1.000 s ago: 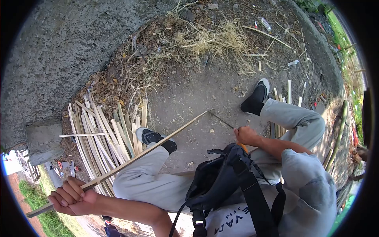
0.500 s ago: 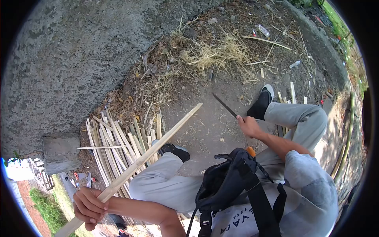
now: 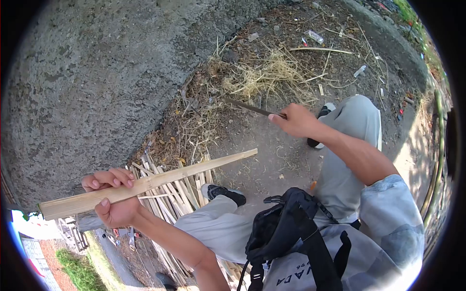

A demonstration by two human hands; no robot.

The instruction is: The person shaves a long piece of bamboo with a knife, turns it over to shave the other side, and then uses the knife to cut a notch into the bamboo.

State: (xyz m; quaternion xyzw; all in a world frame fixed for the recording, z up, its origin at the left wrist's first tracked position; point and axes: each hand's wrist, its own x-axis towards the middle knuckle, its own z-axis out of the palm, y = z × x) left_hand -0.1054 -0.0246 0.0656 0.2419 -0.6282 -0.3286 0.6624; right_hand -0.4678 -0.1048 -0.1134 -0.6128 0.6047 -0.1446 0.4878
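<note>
My left hand [image 3: 112, 196] is wrapped round a long pale wooden strip [image 3: 189, 171] near its wide end, thumb below and fingers above. The strip tapers toward its tip over the bare ground. My right hand [image 3: 293, 121] grips a long, thin, dark blade [image 3: 250, 107] by its handle, which the fingers mostly hide. The blade points to the upper left, above the strip and apart from it.
A pile of split strips [image 3: 167, 199] lies below the held strip, beside my shoe [image 3: 224, 194]. Dry shavings [image 3: 264, 77] cover the ground ahead. A rough concrete wall [image 3: 107, 72] rises at the left, and a black bag [image 3: 281, 223] hangs at my front.
My left hand has moved up, raising the strip's wide end and bringing the strip closer to level. My right hand has moved up and slightly left with the blade. My right knee has shifted left.
</note>
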